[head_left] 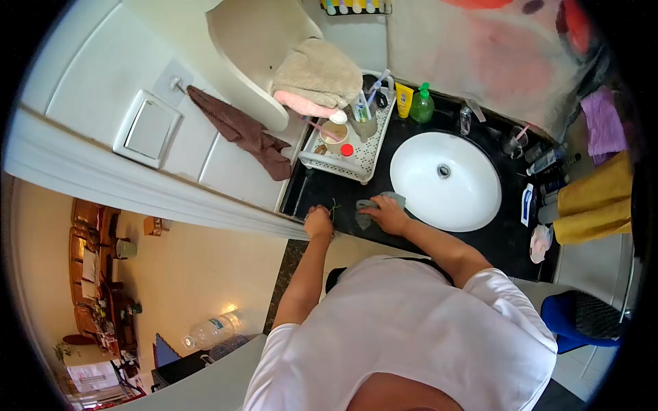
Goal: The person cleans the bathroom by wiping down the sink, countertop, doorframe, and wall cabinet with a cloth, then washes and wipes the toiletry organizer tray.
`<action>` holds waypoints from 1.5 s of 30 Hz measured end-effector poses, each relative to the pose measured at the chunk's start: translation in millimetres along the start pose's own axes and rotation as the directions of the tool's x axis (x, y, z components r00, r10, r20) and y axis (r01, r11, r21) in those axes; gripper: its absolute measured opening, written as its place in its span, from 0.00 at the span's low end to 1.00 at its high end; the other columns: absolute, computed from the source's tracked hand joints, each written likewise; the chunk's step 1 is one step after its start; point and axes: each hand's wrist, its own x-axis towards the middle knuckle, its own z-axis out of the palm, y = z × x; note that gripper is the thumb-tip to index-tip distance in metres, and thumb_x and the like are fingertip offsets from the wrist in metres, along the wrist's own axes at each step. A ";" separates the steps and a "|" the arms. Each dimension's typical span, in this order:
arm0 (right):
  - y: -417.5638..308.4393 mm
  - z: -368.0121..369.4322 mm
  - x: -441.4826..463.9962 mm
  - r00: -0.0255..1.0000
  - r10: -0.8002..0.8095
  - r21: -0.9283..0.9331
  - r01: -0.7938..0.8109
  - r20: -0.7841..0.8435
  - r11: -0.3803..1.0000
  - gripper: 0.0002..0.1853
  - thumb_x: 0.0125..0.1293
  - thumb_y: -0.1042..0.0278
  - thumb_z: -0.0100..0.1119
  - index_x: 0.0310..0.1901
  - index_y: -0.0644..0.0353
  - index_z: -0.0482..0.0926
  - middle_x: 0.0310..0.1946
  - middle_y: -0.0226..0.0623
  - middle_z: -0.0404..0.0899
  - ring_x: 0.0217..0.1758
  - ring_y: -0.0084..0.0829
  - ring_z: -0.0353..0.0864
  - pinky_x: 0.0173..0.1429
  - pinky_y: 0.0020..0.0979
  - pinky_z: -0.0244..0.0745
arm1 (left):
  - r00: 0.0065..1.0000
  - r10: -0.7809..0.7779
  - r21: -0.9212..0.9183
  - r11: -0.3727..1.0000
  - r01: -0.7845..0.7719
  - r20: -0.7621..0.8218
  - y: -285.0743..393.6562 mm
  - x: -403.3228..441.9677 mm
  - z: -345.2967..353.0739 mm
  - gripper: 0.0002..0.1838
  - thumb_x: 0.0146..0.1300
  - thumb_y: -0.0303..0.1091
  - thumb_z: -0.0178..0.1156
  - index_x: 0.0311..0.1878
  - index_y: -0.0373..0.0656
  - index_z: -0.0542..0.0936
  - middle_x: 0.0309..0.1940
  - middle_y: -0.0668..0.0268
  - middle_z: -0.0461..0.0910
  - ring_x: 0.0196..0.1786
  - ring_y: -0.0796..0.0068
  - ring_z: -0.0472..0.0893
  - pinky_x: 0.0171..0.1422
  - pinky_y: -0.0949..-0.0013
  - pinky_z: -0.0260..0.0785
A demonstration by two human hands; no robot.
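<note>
My right hand presses a grey-green cloth onto the black countertop, just left of the white sink. The fingers curl over the cloth and cover part of it. At the counter's front left edge, my left hand is closed. A thin green stringy piece shows right beside its fingers; whether they grip it is hidden.
Behind my hands stands a white tray with a cup, a red-capped bottle and toothbrushes. The white sink lies to the right. Behind it are a yellow tube, a green pump bottle and the faucet. A brown cloth hangs left.
</note>
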 end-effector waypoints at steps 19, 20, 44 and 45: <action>-0.1 8.0 13.6 0.997 -0.077 -0.049 0.075 -0.033 0.996 0.25 0.61 0.69 0.57 0.60 0.35 0.76 0.58 0.45 0.68 0.58 0.46 0.68 0.56 0.47 0.66 | 0.961 0.237 -0.871 0.431 -0.237 -0.144 65.7 -7.5 -149.3 0.01 0.62 0.23 0.60 0.34 0.37 0.79 0.23 0.73 0.77 0.26 0.85 0.74 0.30 0.78 0.67; 0.3 9.2 12.7 0.995 -0.086 -0.060 0.083 -0.045 0.995 0.25 0.61 0.69 0.57 0.60 0.36 0.76 0.58 0.45 0.68 0.57 0.47 0.69 0.56 0.48 0.66 | 0.955 0.239 -0.862 0.431 -0.267 -0.177 64.7 -0.8 -151.1 0.03 0.62 0.22 0.60 0.39 0.36 0.81 0.25 0.73 0.78 0.26 0.86 0.73 0.30 0.78 0.68; -2.6 31.8 36.0 0.942 -0.171 0.029 0.187 -0.288 0.982 0.18 0.61 0.73 0.54 0.52 0.47 0.81 0.47 0.49 0.72 0.49 0.52 0.71 0.53 0.51 0.66 | -0.049 0.553 0.501 0.711 -0.494 -0.832 104.8 -51.5 -501.8 0.08 0.56 0.22 0.67 0.39 0.43 0.85 0.28 0.63 0.80 0.28 0.73 0.78 0.32 0.72 0.70; -3.0 32.4 35.5 0.914 -0.201 0.020 0.223 -0.352 0.975 0.18 0.60 0.73 0.54 0.51 0.47 0.82 0.46 0.49 0.72 0.48 0.51 0.72 0.53 0.51 0.66 | -0.033 0.530 0.481 0.739 -0.472 -0.847 108.3 -57.9 -525.8 0.07 0.56 0.22 0.66 0.39 0.42 0.85 0.28 0.62 0.81 0.28 0.73 0.78 0.33 0.72 0.70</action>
